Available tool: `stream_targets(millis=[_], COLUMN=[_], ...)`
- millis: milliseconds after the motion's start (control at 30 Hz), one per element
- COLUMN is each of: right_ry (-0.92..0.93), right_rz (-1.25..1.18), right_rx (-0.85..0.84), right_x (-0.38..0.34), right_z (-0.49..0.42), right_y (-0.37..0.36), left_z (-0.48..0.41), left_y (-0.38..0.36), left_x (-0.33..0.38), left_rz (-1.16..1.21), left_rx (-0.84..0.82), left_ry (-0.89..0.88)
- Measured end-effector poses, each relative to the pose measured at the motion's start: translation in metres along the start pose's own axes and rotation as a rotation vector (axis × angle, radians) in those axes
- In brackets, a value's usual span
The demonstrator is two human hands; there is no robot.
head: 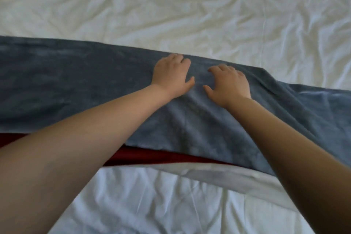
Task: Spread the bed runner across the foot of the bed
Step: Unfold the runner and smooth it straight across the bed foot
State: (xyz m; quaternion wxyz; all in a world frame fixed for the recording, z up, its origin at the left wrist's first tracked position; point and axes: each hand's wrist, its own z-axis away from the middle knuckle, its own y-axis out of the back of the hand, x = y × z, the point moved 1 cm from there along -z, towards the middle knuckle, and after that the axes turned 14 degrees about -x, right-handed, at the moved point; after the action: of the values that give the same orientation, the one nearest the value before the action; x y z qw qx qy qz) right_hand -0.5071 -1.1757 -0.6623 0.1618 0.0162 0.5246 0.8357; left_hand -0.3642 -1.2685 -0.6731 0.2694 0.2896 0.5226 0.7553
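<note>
On the wrinkled white bed (190, 15), left hand (171, 75) and right hand (228, 84) press open-palmed, fingers curled, near the soft blue-grey fleece bed runner's (76, 81) far edge.

Both forearms bare, no sleeves visible; left hand (171, 76) and right hand (229, 84) bare; short fingers (215, 69).
</note>
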Motion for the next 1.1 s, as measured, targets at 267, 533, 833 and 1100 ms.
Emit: stream_targets(millis=[267, 533, 833, 1100], right_ry=[-0.012, 0.078, 0.418, 0.385], right_rz=[0.015, 0.003, 0.034, 0.145], right_rx=[-0.043, -0.079, -0.111, -0.079], right_x=[-0.115, -0.284, -0.423, -0.432], right_z=[0.055, 0.097, 0.111, 0.099], right_y=[-0.042, -0.083, -0.136, -0.166], left_z=[0.127, 0.284, 0.4, 0.404], left_y=[-0.023, -0.032, -0.082, -0.099], left_x=[-0.07, -0.161, -0.255, -0.276], left_rz=[0.038, 0.096, 0.078, -0.013], left_rx=[0.01, 0.046, -0.022, -0.077], left_ry=[0.046, 0.248, 0.391, 0.416])
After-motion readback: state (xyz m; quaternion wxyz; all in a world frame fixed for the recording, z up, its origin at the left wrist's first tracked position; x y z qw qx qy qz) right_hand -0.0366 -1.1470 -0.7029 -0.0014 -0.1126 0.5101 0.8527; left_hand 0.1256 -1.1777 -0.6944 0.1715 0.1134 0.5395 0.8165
